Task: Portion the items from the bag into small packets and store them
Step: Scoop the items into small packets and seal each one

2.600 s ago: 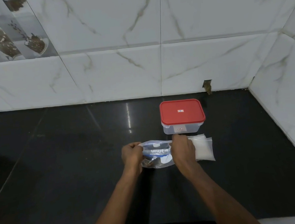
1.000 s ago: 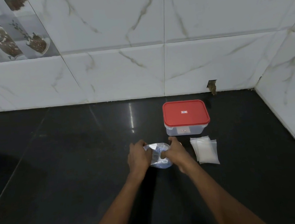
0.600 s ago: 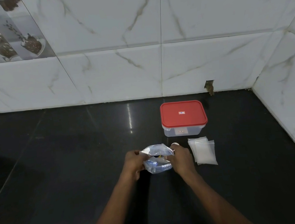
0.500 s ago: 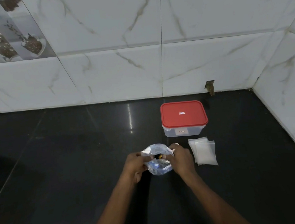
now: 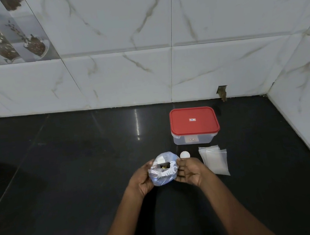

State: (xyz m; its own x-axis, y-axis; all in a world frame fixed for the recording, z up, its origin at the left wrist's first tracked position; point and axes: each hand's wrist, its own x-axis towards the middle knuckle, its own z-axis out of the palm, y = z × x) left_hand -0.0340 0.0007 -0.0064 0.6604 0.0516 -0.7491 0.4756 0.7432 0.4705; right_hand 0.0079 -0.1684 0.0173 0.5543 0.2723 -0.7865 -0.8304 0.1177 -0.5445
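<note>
Our left hand (image 5: 141, 178) curls its fingers round one side of the crumpled clear blue-printed plastic bag (image 5: 164, 171), mouth open, over the glossy black surface (image 5: 79, 174); our right hand (image 5: 190, 171) grips the other side; further right we see a small white round disc (image 5: 185, 154), a red-lidded clear plastic box (image 5: 194, 124) and flat clear plastic packets (image 5: 214, 160)

A glossy black stone countertop (image 5: 70, 175) fills the lower half of the view and runs back to a wall of large white tiles (image 5: 118, 77) with thin tan marble veins and fine grout lines. At the upper left sits a grey decorative tile (image 5: 5, 32) printed with cups and bowls. A matching tiled side wall (image 5: 304, 110) closes the corner on the right. Near that corner, a small chipped notch (image 5: 222, 92) breaks the bottom tile edge. A narrow streak of reflected light (image 5: 137, 125) gleams on the stone.
</note>
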